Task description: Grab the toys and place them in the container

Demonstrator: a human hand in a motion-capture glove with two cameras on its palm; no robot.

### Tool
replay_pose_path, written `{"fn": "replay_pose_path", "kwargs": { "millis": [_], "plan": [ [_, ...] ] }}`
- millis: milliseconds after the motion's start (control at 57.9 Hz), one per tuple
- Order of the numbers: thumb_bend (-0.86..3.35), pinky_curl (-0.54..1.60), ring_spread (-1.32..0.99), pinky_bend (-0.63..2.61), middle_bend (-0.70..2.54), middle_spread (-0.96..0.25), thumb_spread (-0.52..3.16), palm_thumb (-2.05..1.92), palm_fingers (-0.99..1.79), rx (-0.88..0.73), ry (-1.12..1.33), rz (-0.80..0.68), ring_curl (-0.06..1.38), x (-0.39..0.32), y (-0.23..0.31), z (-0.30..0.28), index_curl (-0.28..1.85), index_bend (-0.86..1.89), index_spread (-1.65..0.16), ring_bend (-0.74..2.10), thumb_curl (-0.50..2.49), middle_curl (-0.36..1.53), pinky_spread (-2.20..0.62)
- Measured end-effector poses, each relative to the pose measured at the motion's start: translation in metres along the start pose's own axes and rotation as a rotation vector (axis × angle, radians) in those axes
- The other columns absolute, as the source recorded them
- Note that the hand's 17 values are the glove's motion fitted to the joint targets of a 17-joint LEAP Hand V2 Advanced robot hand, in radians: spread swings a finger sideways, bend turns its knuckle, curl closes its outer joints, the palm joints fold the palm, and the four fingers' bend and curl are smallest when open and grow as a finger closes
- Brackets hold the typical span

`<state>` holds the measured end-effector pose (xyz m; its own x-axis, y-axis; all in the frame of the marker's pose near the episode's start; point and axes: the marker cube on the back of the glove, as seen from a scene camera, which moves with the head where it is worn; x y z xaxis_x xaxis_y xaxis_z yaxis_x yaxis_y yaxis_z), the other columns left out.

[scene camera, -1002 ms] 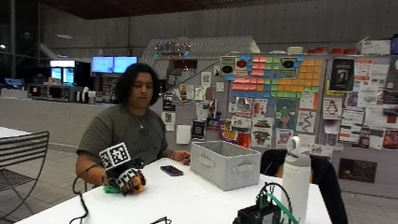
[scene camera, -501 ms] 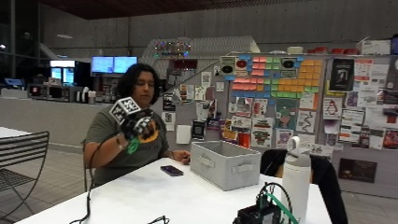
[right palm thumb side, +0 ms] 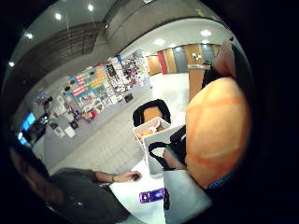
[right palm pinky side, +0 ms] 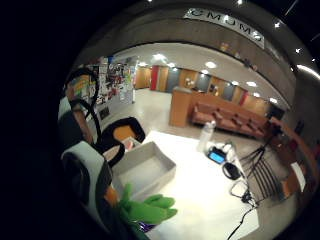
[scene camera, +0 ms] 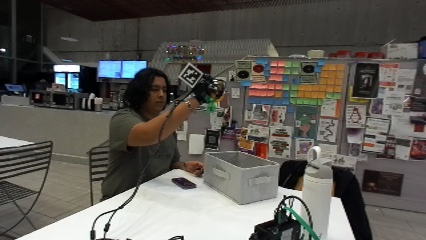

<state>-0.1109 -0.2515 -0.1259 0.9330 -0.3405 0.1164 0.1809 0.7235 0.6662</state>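
Gloved right hand (scene camera: 208, 90) raised upper centre of frame, above and behind grey container (scene camera: 241, 176) — fingers clenched round orange toy (right palm thumb side: 216, 133) w/ green limbs (right palm pinky side: 148, 209). Container sits mid-frame on white counter (scene camera: 180, 212), phone (scene camera: 184, 183) just left of it. Bare hand (scene camera: 194, 167) rests on counter nr container.

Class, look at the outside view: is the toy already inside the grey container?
No, the gloved right hand holds the toy raised above the container.
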Motion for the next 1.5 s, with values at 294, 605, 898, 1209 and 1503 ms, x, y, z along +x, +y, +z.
{"fn": "replay_pose_path", "kwargs": {
  "millis": [294, 605, 898, 1209, 1503],
  "plan": [
    [0.02, 0.53, -0.37, 1.15, 0.83, -0.44, 0.56, 0.58, 0.94, -0.222, 0.051, 0.104, 0.58, 0.03, -0.054, 0.103, 0.83, 0.44, -0.46, 1.28, 1.03, 0.84, -0.44],
    [-0.01, 0.48, -0.35, 1.15, 0.57, -0.43, 0.69, 0.57, 0.75, -0.501, 0.115, 0.072, 0.53, 0.045, -0.039, 0.14, 0.89, 0.2, -0.48, 1.16, 1.03, 0.79, -0.43],
    [-0.08, 0.4, -0.23, 1.08, 0.16, -0.22, 1.1, -0.09, 0.06, -0.53, 0.016, 0.121, 0.3, 0.049, -0.033, 0.132, 0.81, 0.45, -0.53, 0.54, 0.61, 0.57, -0.11],
    [-0.07, 0.34, -0.22, 0.97, 0.2, -0.18, 1.19, -0.09, 0.15, -0.559, 0.061, 0.045, 0.28, 0.039, 0.028, 0.095, 0.72, 0.42, -0.51, 0.54, 0.39, 0.5, -0.04],
    [-0.07, 0.32, -0.22, 0.91, 0.22, -0.17, 1.18, -0.1, 0.15, -0.667, 0.062, -0.041, 0.28, 0.028, 0.17, 0.02, 0.63, 0.26, -0.49, 0.54, 0.28, 0.48, -0.03]
  ]
}}
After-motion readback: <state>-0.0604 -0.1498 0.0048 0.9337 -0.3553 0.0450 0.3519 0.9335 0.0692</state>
